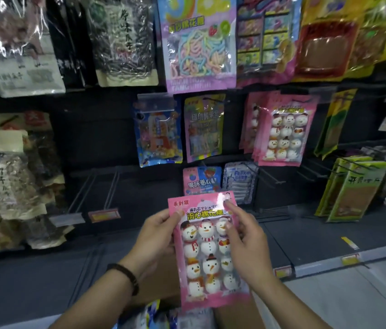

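Held low at six o'clock: pink snowman pack [202, 251], pinched at nine-o'clock edge by left hand [156, 233], three-o'clock edge by right hand [248, 248]. Keep flat, find top hole, lift toward matching packs [284, 136] at one o'clock.

We hold a pink packet [207, 255] of snowman marshmallows upright, its top leaning a little to the left. Through its clear window we see white snowmen in three columns, with red and orange scarves. Our left hand [157, 236] pinches its upper left edge. Our right hand [246, 243] grips its right side, with the fingers over the front.
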A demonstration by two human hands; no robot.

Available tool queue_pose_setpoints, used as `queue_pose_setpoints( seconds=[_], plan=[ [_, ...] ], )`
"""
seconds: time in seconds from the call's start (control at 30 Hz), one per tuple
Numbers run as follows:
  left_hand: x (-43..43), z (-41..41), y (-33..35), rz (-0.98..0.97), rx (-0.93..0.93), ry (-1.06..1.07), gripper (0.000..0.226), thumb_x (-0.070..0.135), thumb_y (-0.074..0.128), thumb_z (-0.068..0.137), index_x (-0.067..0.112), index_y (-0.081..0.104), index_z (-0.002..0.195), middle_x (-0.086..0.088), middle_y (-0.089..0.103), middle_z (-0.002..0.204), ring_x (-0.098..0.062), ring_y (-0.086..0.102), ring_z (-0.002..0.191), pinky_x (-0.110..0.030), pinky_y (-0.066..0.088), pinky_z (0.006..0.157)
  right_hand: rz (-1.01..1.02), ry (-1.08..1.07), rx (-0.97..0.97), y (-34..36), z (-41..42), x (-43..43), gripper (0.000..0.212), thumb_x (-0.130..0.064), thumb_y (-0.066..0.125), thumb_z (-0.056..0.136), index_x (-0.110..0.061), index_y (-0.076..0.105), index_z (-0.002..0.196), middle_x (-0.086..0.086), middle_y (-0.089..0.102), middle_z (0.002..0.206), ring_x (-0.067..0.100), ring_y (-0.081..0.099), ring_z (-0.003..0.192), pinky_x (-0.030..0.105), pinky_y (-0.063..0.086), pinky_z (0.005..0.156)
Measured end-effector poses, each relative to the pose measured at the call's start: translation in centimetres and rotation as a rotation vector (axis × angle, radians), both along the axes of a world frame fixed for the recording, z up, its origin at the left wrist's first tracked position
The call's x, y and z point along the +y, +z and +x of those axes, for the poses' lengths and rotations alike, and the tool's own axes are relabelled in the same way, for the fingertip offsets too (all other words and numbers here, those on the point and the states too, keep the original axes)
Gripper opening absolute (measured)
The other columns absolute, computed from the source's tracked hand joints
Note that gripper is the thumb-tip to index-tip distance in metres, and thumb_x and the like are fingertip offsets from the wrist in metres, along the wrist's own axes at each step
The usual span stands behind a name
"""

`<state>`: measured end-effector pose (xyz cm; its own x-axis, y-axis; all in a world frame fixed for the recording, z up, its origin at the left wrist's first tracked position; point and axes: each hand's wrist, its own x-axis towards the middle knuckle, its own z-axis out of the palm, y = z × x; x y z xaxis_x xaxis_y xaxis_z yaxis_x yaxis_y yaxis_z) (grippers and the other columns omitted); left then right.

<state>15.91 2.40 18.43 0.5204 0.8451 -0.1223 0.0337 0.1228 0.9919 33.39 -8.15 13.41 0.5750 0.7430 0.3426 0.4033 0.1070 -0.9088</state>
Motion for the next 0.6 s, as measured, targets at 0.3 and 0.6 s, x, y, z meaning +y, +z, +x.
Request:
queue_pose_setpoints(
  seconds=[0.3,0.6],
  plan=[
    [2.7,11.2,6.6,0.127,0.017,-0.07,0.029,0.04,0.056,0.108,0.018,0.072,0.116,-0.011,0.082,0.1,-0.032,0.081,0.09,-0.044,0.066,0.07,0.174,-0.204,-0.107,6.6,9.6,3.0,0.044,-0.015,0.054,0.108,-0.046,0.063,0.138,-0.016,0.056,0.127,-0.006,0.057,0.115,0.013,0.044,0.094],
    [5.6,23.1,10.4,0.139,0.024,-0.171,0.022,0.041,0.06,0.106,0.027,0.076,0.106,-0.021,0.076,0.105,-0.044,0.077,0.096,-0.054,0.066,0.072,0.256,-0.455,-0.13,8.8,19.3,5.7,0.033,-0.027,0.053,0.108,-0.043,0.068,0.132,-0.011,0.04,0.126,0.009,0.063,0.093,0.033,0.06,0.086]
  ],
)
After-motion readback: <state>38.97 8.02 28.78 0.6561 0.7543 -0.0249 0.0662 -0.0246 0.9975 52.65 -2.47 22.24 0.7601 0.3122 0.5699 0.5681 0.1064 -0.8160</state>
